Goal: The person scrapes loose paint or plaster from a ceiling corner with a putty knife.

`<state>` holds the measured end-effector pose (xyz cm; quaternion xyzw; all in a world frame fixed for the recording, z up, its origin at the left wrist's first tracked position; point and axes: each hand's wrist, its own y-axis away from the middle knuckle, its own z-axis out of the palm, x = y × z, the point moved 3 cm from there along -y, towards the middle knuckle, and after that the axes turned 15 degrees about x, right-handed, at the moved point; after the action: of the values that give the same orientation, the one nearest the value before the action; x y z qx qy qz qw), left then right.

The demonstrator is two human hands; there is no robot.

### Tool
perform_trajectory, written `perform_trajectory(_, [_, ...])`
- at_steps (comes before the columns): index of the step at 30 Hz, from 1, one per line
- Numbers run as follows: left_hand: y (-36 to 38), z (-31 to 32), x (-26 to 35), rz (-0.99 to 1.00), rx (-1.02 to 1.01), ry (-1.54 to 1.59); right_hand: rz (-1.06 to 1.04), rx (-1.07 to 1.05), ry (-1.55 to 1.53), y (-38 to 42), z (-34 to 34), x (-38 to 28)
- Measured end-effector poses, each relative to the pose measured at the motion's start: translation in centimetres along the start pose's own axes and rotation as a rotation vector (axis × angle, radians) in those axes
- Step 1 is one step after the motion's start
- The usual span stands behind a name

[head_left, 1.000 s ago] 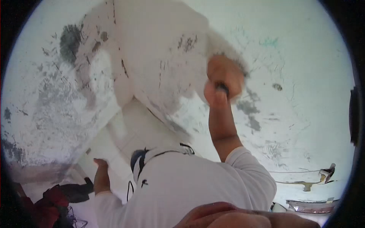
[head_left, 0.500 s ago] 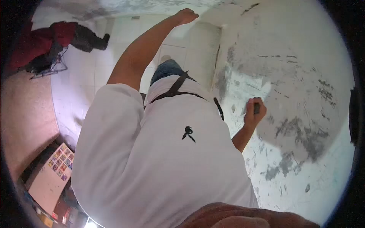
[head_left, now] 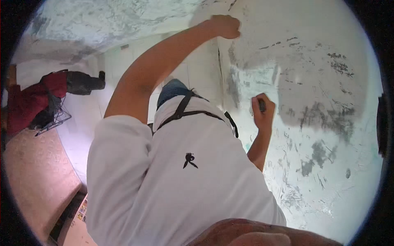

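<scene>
Landmark: my white shirt (head_left: 197,180), filling the lower middle of the view. All places below are given from it, as the head view shows them.
Right grip: my right hand (head_left: 264,110) is to the upper right of the shirt. Fingers and thumb are curled around a dark block (head_left: 262,105), pinching it.
Held item: the dark block sits within my right fist, with one dark face showing. The rest is covered by my fingers; I cannot tell its full shape.
Work face: the right wall (head_left: 299,78), to the right of the shirt, runs behind my right hand. It carries grey patches (head_left: 318,153) and dark scuffs. Contact between block and wall: cannot tell.
Left grip: my left hand (head_left: 226,27) is above the shirt, fingers folded into a closed fist, arm extended. I cannot tell whether anything is inside.
Body front: a black strap (head_left: 179,114) crosses the upper part of the shirt; a black emblem (head_left: 190,160) is on its front. Jeans (head_left: 172,91) show just above it.
Upper left: the tiled floor (head_left: 123,67) and, farther out, red cloth (head_left: 55,84) beside a metal frame (head_left: 59,119).
Top: the other wall (head_left: 106,18), streaked grey and white.
Lower left: a beige surface (head_left: 39,176), beside the shirt.
</scene>
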<state>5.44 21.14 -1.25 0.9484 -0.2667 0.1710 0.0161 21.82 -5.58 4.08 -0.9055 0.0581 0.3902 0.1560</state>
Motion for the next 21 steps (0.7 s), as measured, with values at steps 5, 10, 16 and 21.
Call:
perform_trajectory(5, [-1.6, -6.0, 9.6, 0.345, -0.025, 0.0, 0.157, -0.369, 0.222, 2.9, 5.2, 7.1])
perform_trajectory(10, [1.4, -10.6, 14.7, 0.641, -0.086, -0.287, 0.37, -0.489, 0.288, 9.2, 7.9, 16.6])
perform_trajectory(16, [4.3, -13.0, 17.8, 0.763, -0.15, -0.516, 0.528, -0.663, 0.344, 14.1, 7.6, 22.9])
perform_trajectory(21, [5.2, -13.8, 18.9, 0.872, -0.115, -0.56, 0.571, -0.641, 0.317, 16.0, 7.4, 24.9])
